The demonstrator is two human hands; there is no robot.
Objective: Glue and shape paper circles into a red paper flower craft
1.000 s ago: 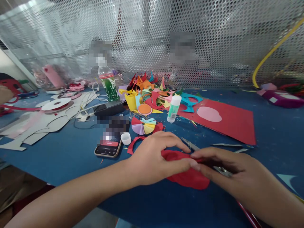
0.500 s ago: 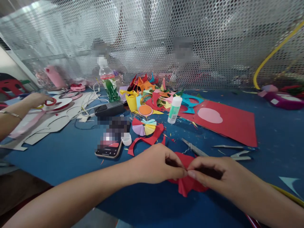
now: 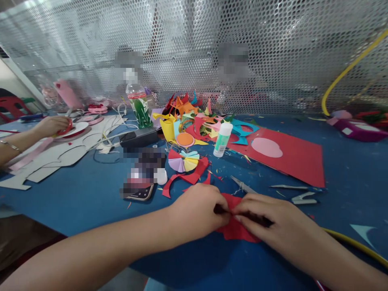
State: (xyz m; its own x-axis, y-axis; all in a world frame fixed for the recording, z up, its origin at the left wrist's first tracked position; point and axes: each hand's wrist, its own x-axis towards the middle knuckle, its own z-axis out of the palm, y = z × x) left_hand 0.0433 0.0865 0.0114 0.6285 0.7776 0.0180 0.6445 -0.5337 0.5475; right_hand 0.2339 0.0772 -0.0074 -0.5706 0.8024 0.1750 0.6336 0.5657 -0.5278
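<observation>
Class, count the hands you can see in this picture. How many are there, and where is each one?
3: left hand and right hand pinch the red paper near the front; another person's hand rests far left. More may be hidden.

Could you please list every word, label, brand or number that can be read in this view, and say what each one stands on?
No text can be read.
Bottle: its green label shows white marks, too small and blurred to read.
Glue stick: its label is too small to read.
Phone: its screen is blurred out.
Red paper pinched by the left hand and right hand: plain, no print visible.
</observation>
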